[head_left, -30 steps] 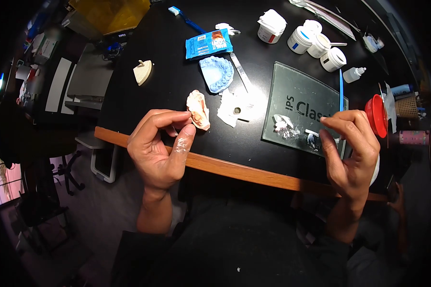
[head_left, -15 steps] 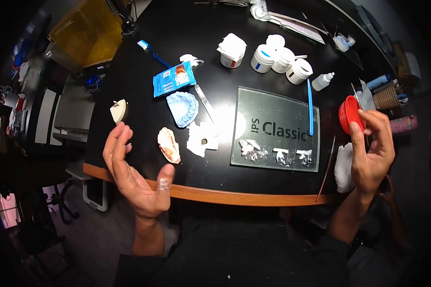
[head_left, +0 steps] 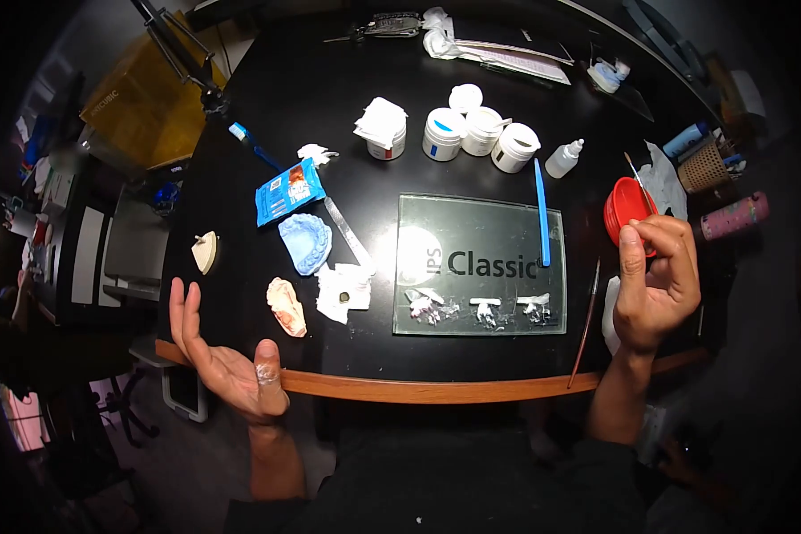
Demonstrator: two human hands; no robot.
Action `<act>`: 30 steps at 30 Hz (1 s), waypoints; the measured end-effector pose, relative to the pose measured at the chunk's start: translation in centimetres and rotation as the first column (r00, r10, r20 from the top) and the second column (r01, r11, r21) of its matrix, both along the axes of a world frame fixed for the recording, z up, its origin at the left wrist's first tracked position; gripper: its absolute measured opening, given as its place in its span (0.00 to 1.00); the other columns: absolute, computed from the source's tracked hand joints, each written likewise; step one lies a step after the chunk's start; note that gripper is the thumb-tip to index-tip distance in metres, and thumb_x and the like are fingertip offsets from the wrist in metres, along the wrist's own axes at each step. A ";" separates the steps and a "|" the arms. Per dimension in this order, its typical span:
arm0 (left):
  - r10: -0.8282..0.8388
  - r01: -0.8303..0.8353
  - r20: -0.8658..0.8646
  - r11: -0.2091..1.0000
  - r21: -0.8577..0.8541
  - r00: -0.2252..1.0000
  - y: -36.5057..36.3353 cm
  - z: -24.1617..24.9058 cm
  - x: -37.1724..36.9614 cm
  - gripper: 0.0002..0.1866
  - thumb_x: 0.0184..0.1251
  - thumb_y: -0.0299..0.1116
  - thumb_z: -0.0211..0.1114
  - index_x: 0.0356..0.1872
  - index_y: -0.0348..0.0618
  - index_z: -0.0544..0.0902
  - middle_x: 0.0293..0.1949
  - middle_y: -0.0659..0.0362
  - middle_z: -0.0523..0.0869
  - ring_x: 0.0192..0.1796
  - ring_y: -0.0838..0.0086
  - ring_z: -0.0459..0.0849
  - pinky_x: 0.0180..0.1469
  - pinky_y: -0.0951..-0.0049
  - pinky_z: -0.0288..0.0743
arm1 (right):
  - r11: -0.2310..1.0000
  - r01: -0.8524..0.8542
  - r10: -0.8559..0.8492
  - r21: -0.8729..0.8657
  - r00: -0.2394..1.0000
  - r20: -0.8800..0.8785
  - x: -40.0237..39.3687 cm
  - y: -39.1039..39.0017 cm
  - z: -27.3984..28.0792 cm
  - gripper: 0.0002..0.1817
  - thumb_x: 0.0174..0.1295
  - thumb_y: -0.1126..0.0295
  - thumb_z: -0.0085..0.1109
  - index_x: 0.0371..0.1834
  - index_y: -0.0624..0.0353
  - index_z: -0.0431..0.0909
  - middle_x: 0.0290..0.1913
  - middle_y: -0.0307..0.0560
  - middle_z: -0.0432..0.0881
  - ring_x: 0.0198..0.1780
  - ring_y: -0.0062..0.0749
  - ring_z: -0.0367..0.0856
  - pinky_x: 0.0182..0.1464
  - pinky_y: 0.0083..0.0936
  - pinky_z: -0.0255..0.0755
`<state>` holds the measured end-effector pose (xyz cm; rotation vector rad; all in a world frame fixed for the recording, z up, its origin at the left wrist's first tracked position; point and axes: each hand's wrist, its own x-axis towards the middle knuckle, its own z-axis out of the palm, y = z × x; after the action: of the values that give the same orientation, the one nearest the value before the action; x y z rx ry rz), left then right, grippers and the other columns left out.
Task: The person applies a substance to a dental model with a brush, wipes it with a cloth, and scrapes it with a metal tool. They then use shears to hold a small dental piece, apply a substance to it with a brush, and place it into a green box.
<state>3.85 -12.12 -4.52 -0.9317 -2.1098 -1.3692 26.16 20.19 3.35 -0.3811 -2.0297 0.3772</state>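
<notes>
My left hand (head_left: 227, 369) is open at the wooden table edge, palm turned inward, with a white smear on the thumb. Nearest to it are a pinkish dental cast piece (head_left: 286, 308) and a small cream cast piece (head_left: 205, 253). My right hand (head_left: 657, 285) is closed in a pinch in front of a red bowl (head_left: 616, 214); whatever the fingertips hold, if anything, is hidden. A thin brush (head_left: 637, 178) slants over the bowl and passes behind that hand. Between the hands, a glass slab (head_left: 481, 222) marked "IPS Classic" carries several white paste smears (head_left: 485, 311).
A blue dental cast (head_left: 304, 244), blue packet (head_left: 289, 193), spatula (head_left: 349, 234) and tissue (head_left: 336, 298) lie left of the slab. White jars (head_left: 442, 138) and a dropper bottle (head_left: 564, 158) stand behind it. A blue stick (head_left: 543, 214) crosses the slab; another brush (head_left: 586, 325) lies right.
The view has shifted, moving the table items left and mostly downward. My left hand sits farther from the cast pieces. My right fingertips have come together in front of the bowl.
</notes>
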 end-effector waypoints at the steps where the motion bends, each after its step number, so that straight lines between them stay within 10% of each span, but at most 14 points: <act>1: 0.008 -0.008 0.002 1.000 -0.003 1.000 -0.1 0.0 0.0 0.45 0.62 0.47 0.68 0.72 0.21 0.66 0.75 0.32 0.64 0.78 0.46 0.62 0.80 0.48 0.48 | 1.000 0.004 -0.004 -0.003 1.000 -0.014 0.2 0.0 0.0 0.06 0.61 0.85 0.68 0.41 0.67 0.85 0.39 0.47 0.82 0.40 0.28 0.79 0.43 0.20 0.72; 7: 0.038 -0.038 -0.063 0.999 0.008 0.997 0.1 -0.4 -0.1 0.43 0.63 0.50 0.63 0.74 0.28 0.68 0.77 0.39 0.67 0.79 0.55 0.64 0.77 0.59 0.47 | 0.999 0.013 -0.010 0.049 0.999 -0.042 1.0 0.1 0.5 0.06 0.60 0.86 0.67 0.38 0.67 0.83 0.38 0.49 0.82 0.40 0.32 0.80 0.44 0.25 0.74; 13: 0.085 -0.102 -0.282 0.994 -0.046 0.956 -0.5 -0.9 -0.1 0.43 0.70 0.53 0.61 0.78 0.32 0.62 0.75 0.30 0.65 0.78 0.40 0.61 0.79 0.42 0.46 | 0.990 0.000 0.006 0.138 0.999 -0.046 1.5 -0.6 1.6 0.10 0.53 0.82 0.71 0.37 0.60 0.85 0.36 0.45 0.82 0.38 0.36 0.79 0.42 0.31 0.75; 19: -0.028 -0.026 -0.453 0.993 -0.112 0.891 -1.5 -1.1 -1.2 0.34 0.77 0.36 0.56 0.80 0.38 0.59 0.78 0.30 0.59 0.78 0.39 0.64 0.77 0.40 0.56 | 0.952 0.045 -0.048 0.302 0.999 0.002 4.7 0.7 4.5 0.09 0.54 0.79 0.72 0.38 0.60 0.84 0.36 0.44 0.83 0.37 0.35 0.79 0.40 0.30 0.74; 21: 0.065 -0.069 -0.501 0.998 0.012 0.863 0.6 0.3 -0.6 0.27 0.75 0.39 0.61 0.65 0.26 0.74 0.69 0.29 0.71 0.70 0.40 0.73 0.70 0.44 0.67 | 0.887 0.156 -0.162 0.434 0.987 -0.024 6.4 4.2 6.3 0.07 0.56 0.80 0.69 0.37 0.62 0.82 0.35 0.45 0.84 0.36 0.34 0.79 0.36 0.27 0.74; 24: 0.164 -0.142 -0.362 0.986 0.088 0.917 2.3 1.3 1.1 0.34 0.72 0.47 0.64 0.64 0.22 0.76 0.68 0.28 0.73 0.71 0.36 0.71 0.72 0.43 0.63 | 0.893 0.448 -0.417 0.035 0.855 -0.309 9.1 11.9 7.3 0.05 0.67 0.73 0.71 0.40 0.63 0.86 0.32 0.37 0.85 0.32 0.17 0.79 0.34 0.19 0.71; 30: 0.172 -0.146 -0.371 0.984 0.097 0.912 2.2 0.8 0.6 0.35 0.70 0.48 0.66 0.64 0.21 0.76 0.67 0.31 0.76 0.72 0.36 0.71 0.72 0.43 0.63 | 0.759 0.628 -0.650 -0.172 0.745 -0.151 16.3 29.5 9.4 0.12 0.66 0.65 0.70 0.43 0.62 0.90 0.36 0.44 0.92 0.40 0.26 0.89 0.49 0.24 0.78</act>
<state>4.49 -9.96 -3.69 -0.8922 -1.7917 -1.0711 42.43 49.66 12.76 -1.0354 -1.5544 0.0854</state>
